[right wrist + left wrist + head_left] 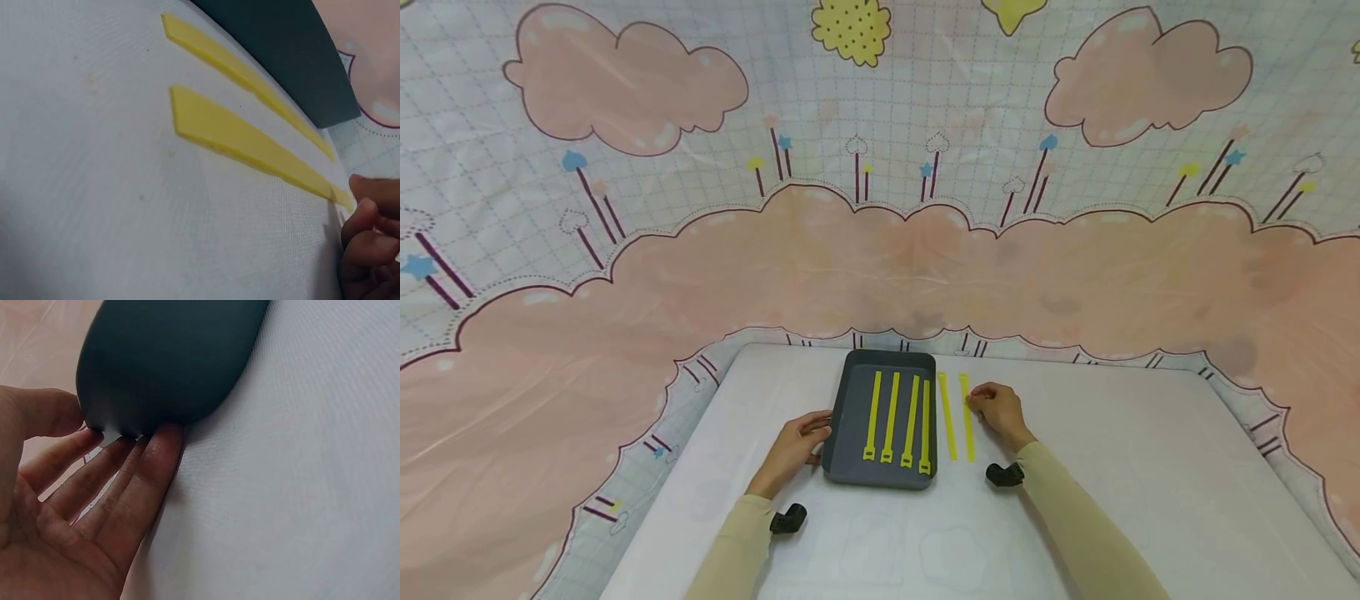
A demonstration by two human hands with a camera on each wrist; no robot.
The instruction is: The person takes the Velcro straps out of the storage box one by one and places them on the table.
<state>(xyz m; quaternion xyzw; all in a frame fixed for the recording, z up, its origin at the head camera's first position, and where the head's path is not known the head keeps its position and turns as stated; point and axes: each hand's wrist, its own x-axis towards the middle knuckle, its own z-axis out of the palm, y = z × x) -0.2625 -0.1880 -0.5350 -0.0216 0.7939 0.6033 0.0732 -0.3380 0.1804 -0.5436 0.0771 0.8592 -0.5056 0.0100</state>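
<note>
- Touching the dark grey, rounded rectangular tray (848,417) with near-straight fingers, the left hand (801,437) rests at its side wall.
- Right hand (1000,408): fingers bent, tips close together beside the upper part of a flat, narrow yellow strap (968,433); whether it pinches the strap, I cannot tell.
- Just left of that hand, a second flat yellow strap (947,417) lies between strap and tray.
- Between the hands, four yellow slotted-end straps (891,417) lie lengthwise inside the tray.
- Beneath both hands, a white-covered table (1150,467).
</note>
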